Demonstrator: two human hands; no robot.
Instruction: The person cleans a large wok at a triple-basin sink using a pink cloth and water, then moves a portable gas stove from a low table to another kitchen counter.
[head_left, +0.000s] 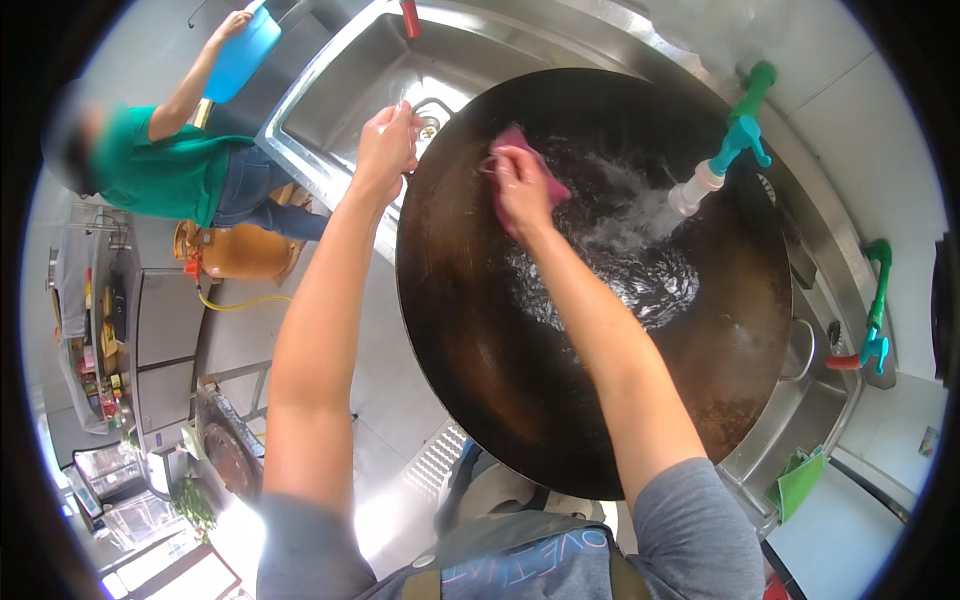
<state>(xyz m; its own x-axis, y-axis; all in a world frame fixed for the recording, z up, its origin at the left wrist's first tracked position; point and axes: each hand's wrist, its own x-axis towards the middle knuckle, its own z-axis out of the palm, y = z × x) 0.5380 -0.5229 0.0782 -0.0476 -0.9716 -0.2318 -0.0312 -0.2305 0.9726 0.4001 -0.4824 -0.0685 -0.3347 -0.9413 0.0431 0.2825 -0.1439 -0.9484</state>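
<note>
A large dark wok (465, 337) rests over a stainless steel sink, with water rippling in its middle. My left hand (386, 146) grips the wok's loop handle at the rim on the left. Inside the wok, towards its upper left, my right hand (521, 184) holds a dark pink cloth (511, 139) against the metal. Right of that hand, a tap (739, 142) with a green pipe and a turquoise lever reaches over the wok; its pale spout (694, 189) points down at the water. A second loop handle (806, 349) sticks out at the wok's right side.
A sink basin (330, 105) lies beyond my left hand. A co-worker in a green shirt (180, 176) holds a blue container (244, 56) at the upper left, near an orange gas cylinder (244, 251). Another tap (874, 349) and a green cloth (799, 480) are at the right.
</note>
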